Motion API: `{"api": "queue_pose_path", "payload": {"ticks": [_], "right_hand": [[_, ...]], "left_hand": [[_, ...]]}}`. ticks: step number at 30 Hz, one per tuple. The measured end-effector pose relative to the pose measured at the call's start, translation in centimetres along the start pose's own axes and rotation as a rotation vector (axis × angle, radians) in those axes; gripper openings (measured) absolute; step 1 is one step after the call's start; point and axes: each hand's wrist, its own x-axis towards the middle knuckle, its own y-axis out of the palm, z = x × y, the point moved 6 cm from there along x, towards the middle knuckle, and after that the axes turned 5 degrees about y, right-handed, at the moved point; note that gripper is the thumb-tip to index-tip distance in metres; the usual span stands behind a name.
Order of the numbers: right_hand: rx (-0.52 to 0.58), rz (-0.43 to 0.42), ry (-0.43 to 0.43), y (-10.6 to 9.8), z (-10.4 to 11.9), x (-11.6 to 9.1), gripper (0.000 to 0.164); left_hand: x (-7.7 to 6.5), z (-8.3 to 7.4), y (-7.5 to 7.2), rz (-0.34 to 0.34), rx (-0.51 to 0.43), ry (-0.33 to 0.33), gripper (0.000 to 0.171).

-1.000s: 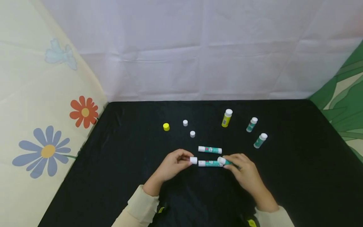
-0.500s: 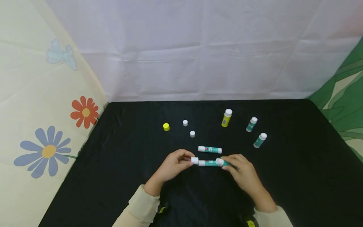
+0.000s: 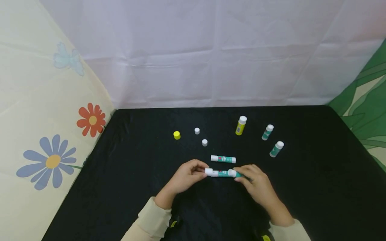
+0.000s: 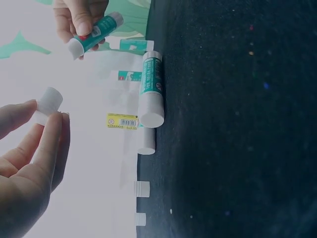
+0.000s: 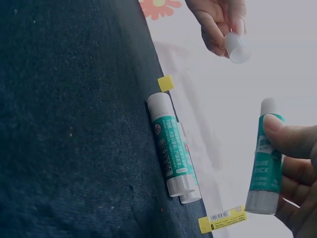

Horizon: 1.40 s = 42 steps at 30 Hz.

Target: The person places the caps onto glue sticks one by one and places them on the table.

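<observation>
My left hand (image 3: 187,177) pinches a white glue-stick cap (image 4: 48,102) between fingertips and thumb; its hollow open end shows in the right wrist view. My right hand (image 3: 256,184) grips a teal glue stick (image 5: 266,161), its bare whitish tip pointing toward the cap. Cap and tip are apart, both held above the black cloth. Beneath them lies a capped teal glue stick (image 3: 222,173), partly covered by the held things in the head view. A second capped teal glue stick (image 3: 224,159) lies parallel, just behind it.
Two small white caps (image 3: 204,143) and a yellow cap (image 3: 177,135) sit behind the left hand. A yellow glue stick (image 3: 240,126) and two teal ones (image 3: 276,149) stand at the back right. A white curtain (image 3: 193,53) hangs behind the black-covered table (image 3: 135,150).
The left hand has moved slightly right with the cap, and the right hand slightly left with the glue stick, narrowing the gap. The things on the table stay put.
</observation>
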Motion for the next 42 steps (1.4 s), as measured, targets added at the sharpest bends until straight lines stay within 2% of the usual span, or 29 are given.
{"api": "queue_pose_path", "payload": {"ticks": [12,20,24,32,37,42], "right_hand": [[0.009,0.008,-0.019,0.3,0.3,-0.1,0.034],[0.019,0.014,-0.022,0.3,0.6,0.0,0.033],[0.017,0.011,-0.044,0.3,0.8,0.0,0.034],[0.032,0.007,-0.065,0.4,1.2,0.0,0.035],[0.032,0.008,-0.065,0.5,1.3,0.0,0.035],[0.036,0.003,-0.072,0.5,1.3,0.0,0.035]], "left_hand": [[0.0,-0.1,0.3,0.013,0.004,-0.020,0.015],[0.1,-0.2,0.4,0.019,-0.006,0.010,0.016],[0.1,-0.3,0.5,0.024,-0.006,-0.006,0.016],[-0.4,-3.1,0.4,0.033,-0.019,0.003,0.016],[-0.4,-3.6,0.4,0.037,-0.010,-0.008,0.016],[-0.4,-3.4,0.4,0.038,-0.019,-0.002,0.016]]}}
